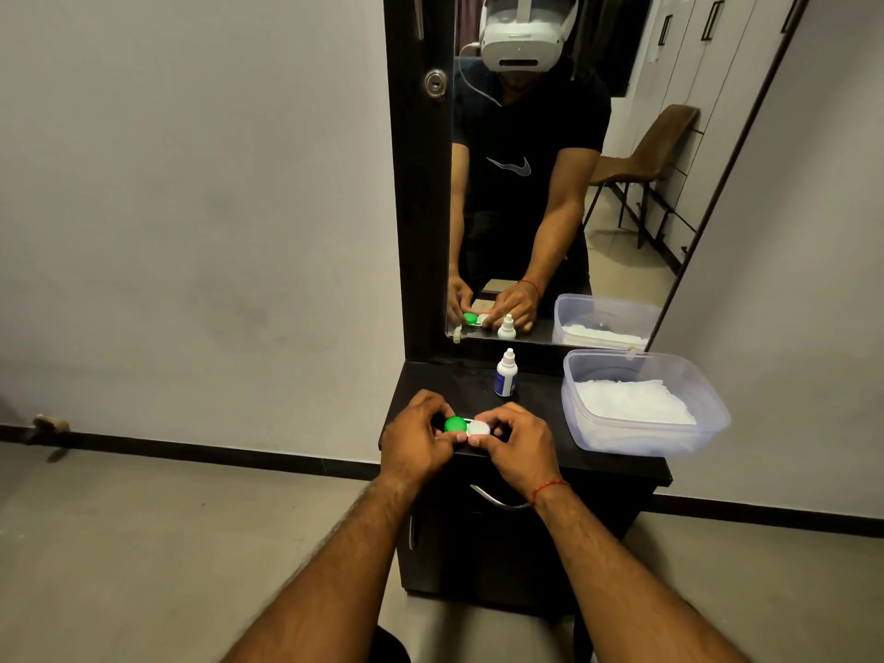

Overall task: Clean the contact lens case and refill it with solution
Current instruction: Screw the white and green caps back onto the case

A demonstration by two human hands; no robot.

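Note:
The contact lens case [466, 427] lies on the black dresser top [535, 404] near its front edge, with a green cap on its left half and a white cap on its right half. My left hand [415, 440] grips the green-capped side. Fingers of my right hand [513, 440] pinch the white cap. A small white solution bottle [505, 374] with a blue label stands upright and capped just behind the case, apart from both hands.
A clear plastic tub [641, 404] holding white tissues sits at the right of the dresser top. A tall mirror [550, 184] rises behind, reflecting the person. A metal drawer handle [497, 500] is below the front edge. Grey wall at the left.

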